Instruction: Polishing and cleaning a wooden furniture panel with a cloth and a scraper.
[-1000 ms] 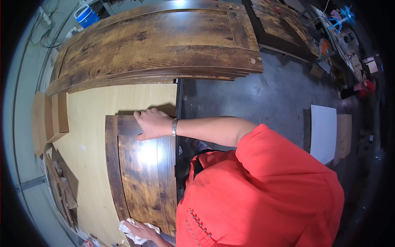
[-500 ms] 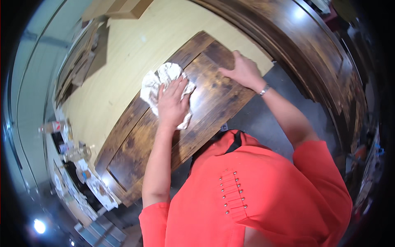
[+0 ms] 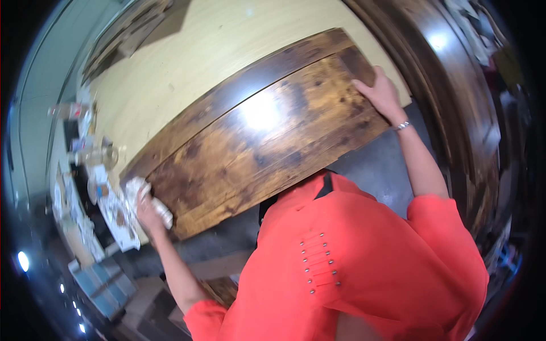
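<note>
A long dark-brown wooden panel [image 3: 244, 136] with a framed, glossy face lies slantwise across the pale table in front of me. My left hand [image 3: 149, 215] is at the panel's left end, closed on a crumpled white cloth [image 3: 138, 187] that lies against the end of the wood. Part of the cloth is hidden behind its fingers. Over at the right end, my right hand [image 3: 385, 96] grips the panel's edge, thumb on the face and the other fingers partly hidden past the edge.
The pale tabletop [image 3: 210, 57] extends beyond the panel. Clear bottles [image 3: 96, 156] and papers stand on a surface at the left. Wooden strips [image 3: 128, 34] lie at the far left. More dark wooden panels [image 3: 455, 85] are stacked on the right. A blue-grey box [image 3: 102, 287] is at lower left.
My left hand has slid with the cloth from the panel's middle to its left end. My right hand keeps its hold on the right end. The view has shifted.
</note>
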A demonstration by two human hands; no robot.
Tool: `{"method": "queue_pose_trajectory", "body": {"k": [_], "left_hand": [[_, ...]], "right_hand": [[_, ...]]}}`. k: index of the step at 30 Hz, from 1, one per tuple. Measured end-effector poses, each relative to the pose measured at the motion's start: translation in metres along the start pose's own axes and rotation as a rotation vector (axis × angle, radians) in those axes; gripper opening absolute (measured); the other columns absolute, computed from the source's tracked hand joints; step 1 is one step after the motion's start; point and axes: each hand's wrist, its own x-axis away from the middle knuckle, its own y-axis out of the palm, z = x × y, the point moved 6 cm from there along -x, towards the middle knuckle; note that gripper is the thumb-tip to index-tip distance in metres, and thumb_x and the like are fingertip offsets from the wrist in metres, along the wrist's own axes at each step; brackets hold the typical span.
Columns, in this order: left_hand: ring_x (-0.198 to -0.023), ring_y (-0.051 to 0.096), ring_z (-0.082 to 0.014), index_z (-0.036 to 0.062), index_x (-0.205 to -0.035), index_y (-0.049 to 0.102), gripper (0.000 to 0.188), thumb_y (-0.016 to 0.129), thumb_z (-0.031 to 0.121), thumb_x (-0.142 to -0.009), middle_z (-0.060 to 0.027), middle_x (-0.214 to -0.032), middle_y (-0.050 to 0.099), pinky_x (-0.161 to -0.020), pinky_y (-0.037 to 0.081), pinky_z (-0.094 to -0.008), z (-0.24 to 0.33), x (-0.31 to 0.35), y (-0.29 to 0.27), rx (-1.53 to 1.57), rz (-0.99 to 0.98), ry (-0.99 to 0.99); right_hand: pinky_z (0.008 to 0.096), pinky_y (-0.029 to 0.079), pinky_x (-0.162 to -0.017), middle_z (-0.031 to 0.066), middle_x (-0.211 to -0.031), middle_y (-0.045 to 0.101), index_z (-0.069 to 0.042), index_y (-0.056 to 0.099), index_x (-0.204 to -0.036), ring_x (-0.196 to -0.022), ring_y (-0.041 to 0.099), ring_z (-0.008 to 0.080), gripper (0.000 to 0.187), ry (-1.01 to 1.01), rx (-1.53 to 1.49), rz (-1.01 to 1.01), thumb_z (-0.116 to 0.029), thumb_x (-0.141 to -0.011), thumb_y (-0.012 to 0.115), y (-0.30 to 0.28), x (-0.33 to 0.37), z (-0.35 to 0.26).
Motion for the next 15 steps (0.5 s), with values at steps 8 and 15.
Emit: {"method": "queue_pose_trajectory", "body": {"k": [8, 15], "left_hand": [[-0.119, 0.055, -0.0344, 0.0044, -0.128, 0.059, 0.036, 0.043, 0.016, -0.097, -0.0215, -0.126, 0.060, -0.105, 0.043, -0.0390, -0.056, -0.007, -0.032, -0.254, 0.054, -0.215], [-0.102, 0.062, -0.0349, 0.0049, -0.120, 0.065, 0.033, 0.051, 0.019, -0.095, -0.0202, -0.114, 0.066, -0.093, 0.050, -0.0442, -0.038, -0.086, 0.009, -0.565, -0.149, -0.045]], "right_hand": [[0.0436, 0.043, -0.101, 0.0275, -0.120, 0.057, 0.010, 0.061, -0.114, -0.116, 0.054, 0.0381, 0.071, 0.161, -0.004, 0.029, -0.050, -0.078, 0.067, 0.040, -0.009, 0.002], [0.0427, 0.052, -0.082, 0.0249, -0.093, 0.069, 0.008, 0.068, -0.091, -0.091, 0.067, 0.0353, 0.049, 0.295, -0.137, 0.031, -0.039, -0.077, 0.067, 0.032, -0.033, 0.002]]}}
